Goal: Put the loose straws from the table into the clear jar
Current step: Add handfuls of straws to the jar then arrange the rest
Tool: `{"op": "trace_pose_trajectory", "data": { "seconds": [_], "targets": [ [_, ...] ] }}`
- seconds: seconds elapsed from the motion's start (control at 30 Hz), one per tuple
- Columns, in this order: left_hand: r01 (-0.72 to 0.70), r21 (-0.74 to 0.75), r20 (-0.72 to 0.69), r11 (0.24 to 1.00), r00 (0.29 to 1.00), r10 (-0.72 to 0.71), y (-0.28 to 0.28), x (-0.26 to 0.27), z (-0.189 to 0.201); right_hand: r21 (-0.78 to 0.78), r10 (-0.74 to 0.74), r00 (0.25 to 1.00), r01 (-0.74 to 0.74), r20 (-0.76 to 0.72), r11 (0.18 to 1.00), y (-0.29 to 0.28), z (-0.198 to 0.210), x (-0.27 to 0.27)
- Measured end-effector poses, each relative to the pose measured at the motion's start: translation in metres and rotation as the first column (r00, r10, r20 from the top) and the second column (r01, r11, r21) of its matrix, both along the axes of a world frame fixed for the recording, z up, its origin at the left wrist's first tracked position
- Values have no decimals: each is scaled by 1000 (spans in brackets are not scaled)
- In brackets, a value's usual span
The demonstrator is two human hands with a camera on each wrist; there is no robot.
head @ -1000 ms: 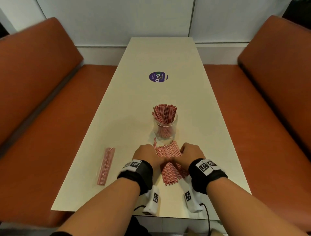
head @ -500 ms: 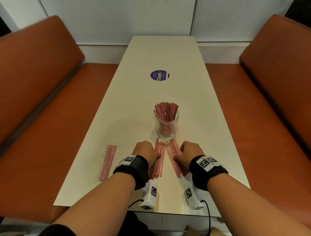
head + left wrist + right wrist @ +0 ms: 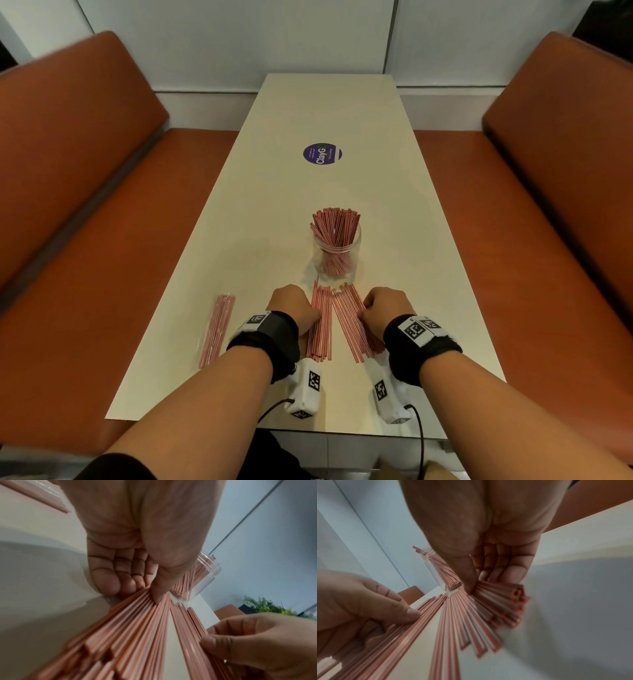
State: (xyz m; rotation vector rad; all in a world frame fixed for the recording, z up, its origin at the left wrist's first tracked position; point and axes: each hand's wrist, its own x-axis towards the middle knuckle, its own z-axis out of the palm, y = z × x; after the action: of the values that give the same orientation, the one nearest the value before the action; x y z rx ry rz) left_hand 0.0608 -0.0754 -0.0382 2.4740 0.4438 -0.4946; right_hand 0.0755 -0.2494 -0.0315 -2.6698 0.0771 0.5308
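Both hands are curled over loose straws on the table: one bunch is gripped by the left hand, another bunch by the right hand. Just beyond stands the clear jar, straws upright inside. "ClayG" is read on a purple sticker.

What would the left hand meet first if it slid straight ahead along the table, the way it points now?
Probably nothing at once: the left hand points past the left side of the jar. It might brush the jar's wall, but depth is unclear. The straws it holds end just short of the jar.
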Motion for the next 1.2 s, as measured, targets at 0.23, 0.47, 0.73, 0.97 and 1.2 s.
{"op": "trace_pose_trajectory", "data": {
  "seconds": [0.23, 0.47, 0.73, 0.97, 1.2],
  "targets": [
    [-25, -122, 8, 992, 1000, 26, 13, -2, 6, -13, -8, 999, 7, -48, 1000, -2, -3, 6],
    [-93, -438, 303, 894, 921, 244, 36, 7, 48, 323, -144, 979, 184, -144, 928, -16, -12, 15],
    [11, -564, 528, 826, 774, 350, -5, 74, 111, 418, -242, 953, 299, -184, 858, -16, -18, 16],
    [35, -56, 481, 998, 877, -3, -39, 91, 86, 355, -210, 973, 231, -99, 906, -19, -24, 15],
    [43, 0, 443, 999, 896, -39, -38, 92, 94, 359, -212, 971, 239, -113, 902, -20, -25, 15]
  ]
}}
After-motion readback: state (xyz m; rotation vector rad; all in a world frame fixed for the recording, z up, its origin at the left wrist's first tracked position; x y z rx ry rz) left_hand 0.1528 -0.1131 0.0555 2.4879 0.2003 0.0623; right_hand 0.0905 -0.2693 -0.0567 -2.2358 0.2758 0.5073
